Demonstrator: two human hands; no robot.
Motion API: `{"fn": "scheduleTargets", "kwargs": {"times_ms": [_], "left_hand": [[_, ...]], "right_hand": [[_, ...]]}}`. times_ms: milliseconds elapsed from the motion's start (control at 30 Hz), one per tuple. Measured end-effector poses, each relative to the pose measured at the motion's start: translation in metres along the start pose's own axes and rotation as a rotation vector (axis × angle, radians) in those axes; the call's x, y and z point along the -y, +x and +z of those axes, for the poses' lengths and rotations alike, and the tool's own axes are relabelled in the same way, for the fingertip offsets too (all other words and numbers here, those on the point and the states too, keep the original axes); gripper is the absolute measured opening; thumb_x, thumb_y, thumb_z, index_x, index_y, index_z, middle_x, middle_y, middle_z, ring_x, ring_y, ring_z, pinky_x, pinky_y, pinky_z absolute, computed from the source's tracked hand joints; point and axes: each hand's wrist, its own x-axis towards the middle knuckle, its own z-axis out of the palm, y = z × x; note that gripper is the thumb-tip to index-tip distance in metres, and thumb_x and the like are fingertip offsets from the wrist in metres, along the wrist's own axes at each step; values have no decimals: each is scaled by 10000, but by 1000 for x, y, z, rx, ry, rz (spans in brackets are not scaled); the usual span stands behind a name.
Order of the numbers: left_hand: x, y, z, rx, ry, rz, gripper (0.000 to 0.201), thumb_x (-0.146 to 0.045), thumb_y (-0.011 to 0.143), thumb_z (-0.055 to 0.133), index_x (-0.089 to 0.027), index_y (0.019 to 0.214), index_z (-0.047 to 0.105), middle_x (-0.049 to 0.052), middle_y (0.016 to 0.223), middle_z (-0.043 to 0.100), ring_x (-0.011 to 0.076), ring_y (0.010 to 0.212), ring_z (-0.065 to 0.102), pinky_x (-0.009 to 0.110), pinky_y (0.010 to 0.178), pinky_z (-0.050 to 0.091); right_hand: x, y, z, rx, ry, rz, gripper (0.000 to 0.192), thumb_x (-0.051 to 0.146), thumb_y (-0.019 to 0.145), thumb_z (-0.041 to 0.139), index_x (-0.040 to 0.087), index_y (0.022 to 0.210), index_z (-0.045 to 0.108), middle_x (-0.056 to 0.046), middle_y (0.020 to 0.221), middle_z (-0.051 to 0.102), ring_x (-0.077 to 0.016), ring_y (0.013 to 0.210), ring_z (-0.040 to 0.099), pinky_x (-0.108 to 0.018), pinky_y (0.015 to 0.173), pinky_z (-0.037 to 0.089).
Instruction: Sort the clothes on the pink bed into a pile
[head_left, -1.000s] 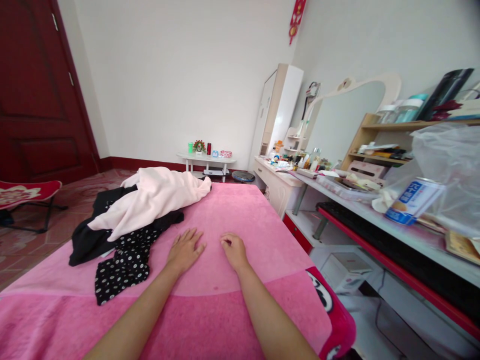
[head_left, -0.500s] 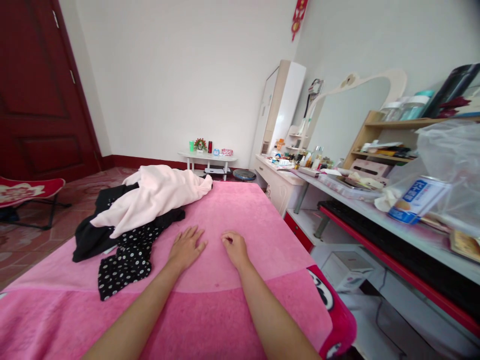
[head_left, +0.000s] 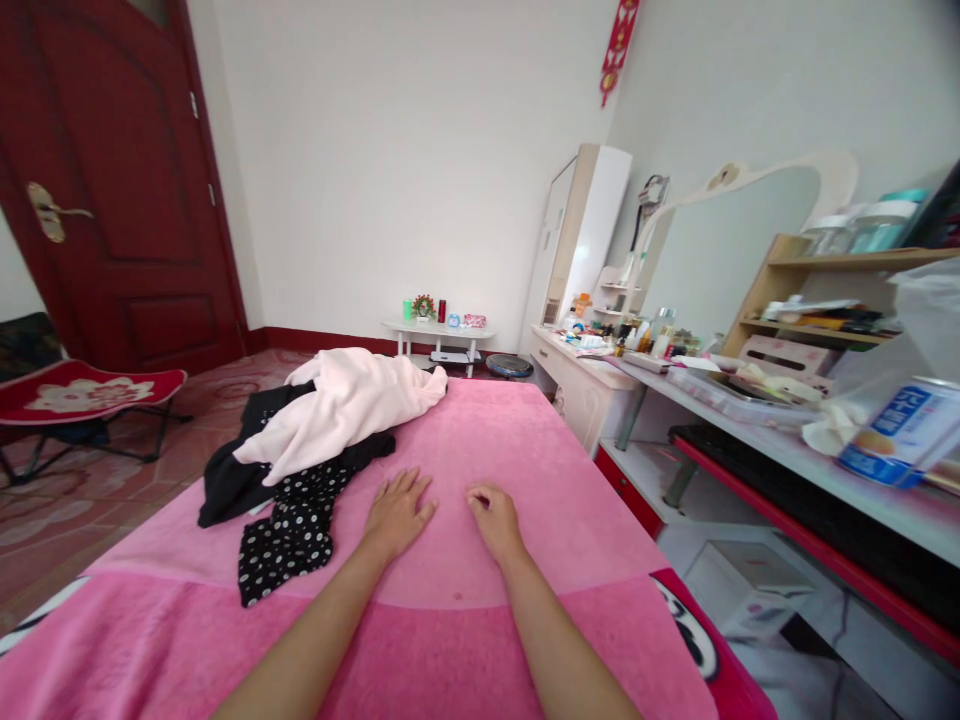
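My left hand (head_left: 399, 514) lies flat on the pink blanket (head_left: 525, 440), fingers spread, with nothing in it. Just right of it, my right hand (head_left: 495, 520) rests on the same blanket with its fingers curled in to the thumb. Whether anything small is between those fingers is hidden. Left of my left hand is a heap of clothes: a black garment with white dots (head_left: 289, 530), a plain black garment (head_left: 229, 480) and a pale pink garment (head_left: 352, 400) on top. Neither hand touches the heap.
On the right stands a desk (head_left: 720, 405) with a blue-and-white can (head_left: 896, 435), a plastic bag and a wooden shelf (head_left: 832, 262). Past it is a mirror (head_left: 727, 255). A small white table (head_left: 442, 328) stands at the far wall, a red folding stool (head_left: 90, 388) at left.
The view has swung left and tilted up a little, so more of the door and stool shows. Both hands stay in the same places on the blanket, and the clothes have not moved.
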Motion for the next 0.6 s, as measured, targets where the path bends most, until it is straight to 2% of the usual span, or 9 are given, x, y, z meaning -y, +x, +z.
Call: {"fn": "scheduleTargets", "kwargs": {"times_ms": [167, 600], "left_hand": [[-2, -2, -4, 7, -14, -16, 532, -526, 891, 346, -283, 1353, 449, 42, 1473, 358, 253, 1358, 293, 441, 1107, 203], [2, -2, 1, -3, -51, -14, 531, -519, 892, 339, -287, 1359, 439, 36, 1483, 339, 256, 1367, 269, 451, 1114, 173]], "right_hand": [[-1, 1, -1, 11, 42, -9, 200, 175, 744, 484, 197, 749, 682, -46, 871, 692, -179, 854, 620, -297, 840, 467], [-1, 0, -1, 21, 62, -4, 193, 201, 760, 480, 190, 746, 672, -58, 884, 686, -191, 855, 614, -306, 837, 462]]}}
